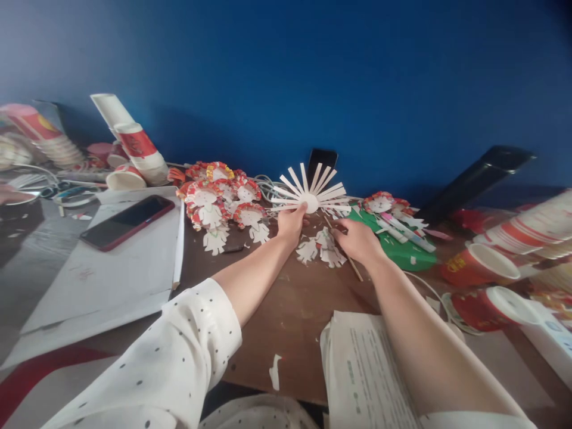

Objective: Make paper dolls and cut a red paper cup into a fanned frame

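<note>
My left hand (291,225) is closed, thumb on top, on a white cut paper cup (311,202) whose round base shows and whose strips fan outward. In my right hand (357,238) the fingers pinch a thin wooden stick (354,268), which slants down toward the tabletop. Between the hands lie several white paper figure cutouts (329,249). A pile of paper dolls (223,196) with red frilled edges sits left of my left hand. Beyond my right hand, another paper doll (379,202) and some pens (406,232) rest on green paper (397,253).
A phone (129,221) lies on a white board (98,274) at left. Paper cups (140,152) stand behind it, and scissors (75,193) lie farther left. More cups (482,262) crowd the right side. A printed paper stack (357,363) lies at the front edge. The blue wall (286,77) closes off the back.
</note>
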